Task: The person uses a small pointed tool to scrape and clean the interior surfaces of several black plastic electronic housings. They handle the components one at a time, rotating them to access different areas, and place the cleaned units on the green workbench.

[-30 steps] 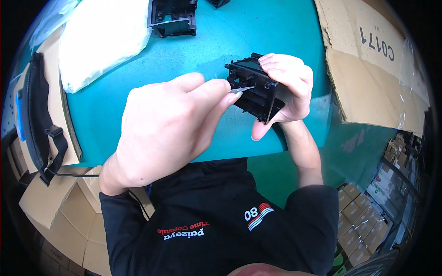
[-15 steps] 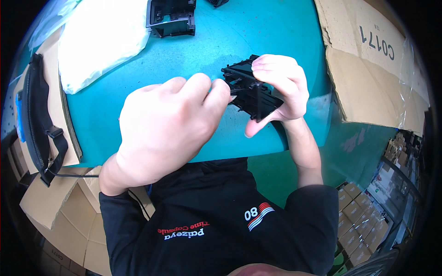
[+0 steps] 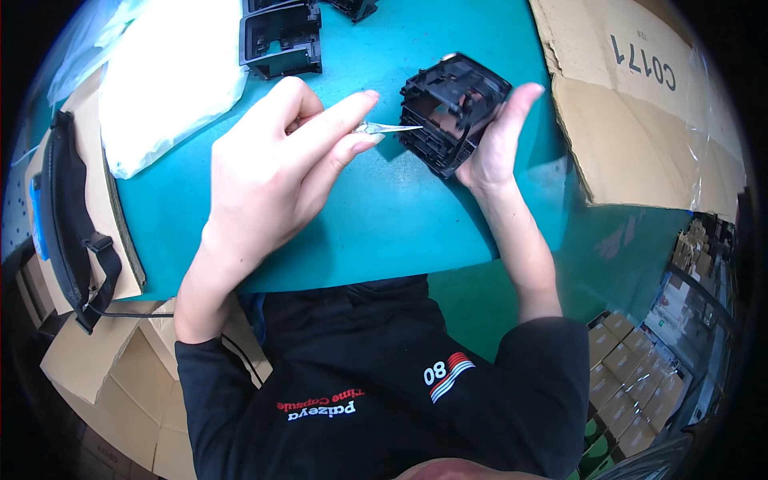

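Between its thumb and index finger, my left hand [image 3: 268, 168] pinches a slim silver metal tool [image 3: 390, 128] with a sharp point. Most of that tool is hidden in the hand, so I cannot tell its exact kind. My right hand [image 3: 498, 148] grips a black plastic housing [image 3: 454, 112] from its right side, tilted above the table, its hollow inside showing. The tool's point is at the left edge of the housing; whether it touches cannot be told.
On the green table [image 3: 384, 232], more black plastic housings [image 3: 282, 40] stand at the far side. A white plastic bag [image 3: 172, 88] lies at left, beside a black strap [image 3: 68, 208]. Cardboard flaps [image 3: 640, 136] border the right, and an open carton [image 3: 120, 376] sits lower left.
My right hand has turned the housing and moved it slightly away from me, its palm now supporting it. My left hand has drawn back left, bringing the silver tool into view.
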The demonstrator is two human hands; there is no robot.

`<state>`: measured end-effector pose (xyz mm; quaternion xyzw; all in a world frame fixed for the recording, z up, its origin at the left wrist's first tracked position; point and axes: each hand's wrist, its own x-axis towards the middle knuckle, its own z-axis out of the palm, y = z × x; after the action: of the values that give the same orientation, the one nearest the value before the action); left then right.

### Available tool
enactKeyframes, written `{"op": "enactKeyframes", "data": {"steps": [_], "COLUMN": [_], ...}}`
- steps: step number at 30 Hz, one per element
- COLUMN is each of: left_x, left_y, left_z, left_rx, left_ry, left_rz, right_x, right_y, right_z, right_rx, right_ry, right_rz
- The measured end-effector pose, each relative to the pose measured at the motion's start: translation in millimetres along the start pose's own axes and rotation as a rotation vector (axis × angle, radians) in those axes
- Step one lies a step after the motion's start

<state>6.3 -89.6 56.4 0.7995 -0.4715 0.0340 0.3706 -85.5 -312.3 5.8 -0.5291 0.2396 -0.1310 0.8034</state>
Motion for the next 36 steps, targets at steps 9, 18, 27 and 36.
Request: {"op": "enactKeyframes", "data": {"steps": [9,18,27,36], "left_x": [-2,-3,-2,0], "left_y": [-8,-4,-1,2], "left_z": [32,34,28,26], "left_rx": [-0.077,-0.055,-0.056,-0.036], "left_ry": [0.047,0.046,0.02,0.037], "left_rz": [0.112,0.075,0.068,0.083], "right_x": [0,-3,-9,-15], "right_y": [9,4,2,-2], "right_z": [-8,-3,4,11], "right_rx": [0.375,0.313,0.187,0.136], "right_ry": [-0.174,-0.221,-0.195,-0.222], "right_rz": [0.379,0.369,0.343,0.323]}}
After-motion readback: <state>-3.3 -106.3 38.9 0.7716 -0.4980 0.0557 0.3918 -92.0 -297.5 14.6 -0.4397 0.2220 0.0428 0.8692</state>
